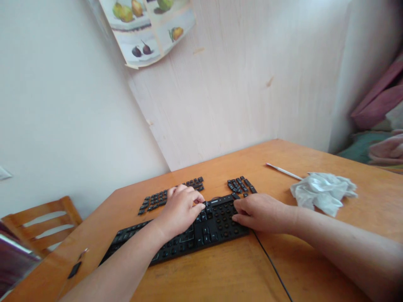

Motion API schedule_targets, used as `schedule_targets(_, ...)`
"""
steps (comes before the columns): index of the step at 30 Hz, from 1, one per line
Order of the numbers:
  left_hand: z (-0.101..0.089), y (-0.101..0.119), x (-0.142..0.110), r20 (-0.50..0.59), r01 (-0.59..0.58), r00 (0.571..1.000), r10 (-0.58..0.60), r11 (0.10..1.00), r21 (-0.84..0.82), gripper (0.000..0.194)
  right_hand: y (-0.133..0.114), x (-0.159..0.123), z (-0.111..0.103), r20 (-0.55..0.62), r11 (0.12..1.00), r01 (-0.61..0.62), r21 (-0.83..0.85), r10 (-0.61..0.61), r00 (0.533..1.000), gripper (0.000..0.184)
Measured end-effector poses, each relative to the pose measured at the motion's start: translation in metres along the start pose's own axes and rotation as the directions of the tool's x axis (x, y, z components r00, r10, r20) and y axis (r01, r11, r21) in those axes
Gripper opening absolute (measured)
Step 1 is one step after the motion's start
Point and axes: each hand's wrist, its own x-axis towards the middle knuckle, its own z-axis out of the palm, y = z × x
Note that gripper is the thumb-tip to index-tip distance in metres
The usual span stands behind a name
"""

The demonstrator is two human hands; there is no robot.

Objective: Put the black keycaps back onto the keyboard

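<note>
A black keyboard [220,235] lies at a slant on the wooden table, with many keycaps off and bare switches showing on its number pad. My left hand [180,209] is over its upper middle. The thumb and forefinger there are pinched close together at the keys above the arrow cluster; whatever is between them is too small to make out. Curled over the keyboard's right end, my right hand [260,211] has its thumb and fingers on the number pad's edge. Behind the keyboard, loose black keycaps [154,200] sit in rows, partly hidden by my left hand. A smaller group of keycaps [239,183] lies behind the number pad.
Crumpled white tissue [324,191] and a thin white stick [283,171] lie at the right of the table [217,277]. The keyboard's cable [272,266] runs toward the front edge. A small black object [74,269] lies at left, near a wooden chair [47,222].
</note>
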Motion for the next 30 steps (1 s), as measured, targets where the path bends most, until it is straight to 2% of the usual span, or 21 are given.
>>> schedule_targets(5, 0.005, 0.011, -0.014, 0.029, 0.004, 1.0, -0.003, 1.0, -0.025, 0.007, 0.001, 0.0, 0.0, 0.008, 1.0, -0.007, 0.012, 0.006, 1.0, 0.031)
schedule_targets(13, 0.017, 0.013, -0.014, 0.035, 0.023, 0.999, -0.023, 1.0, 0.0, 0.007, 0.001, -0.001, 0.0, -0.012, 1.0, 0.001, 0.015, -0.001, 1.0, 0.032)
schedule_targets(25, 0.01, 0.024, -0.01, 0.077, -0.008, 0.997, -0.002, 0.992, 0.125, 0.009, 0.0, -0.002, -0.002, 0.0, 1.0, -0.001, 0.009, 0.001, 1.0, 0.032)
schedule_targets(30, 0.006, 0.033, -0.01, 0.088, -0.07, 0.995, 0.053, 0.978, 0.198, 0.016, 0.001, -0.001, 0.0, -0.009, 1.0, 0.008, 0.001, -0.008, 1.0, 0.03)
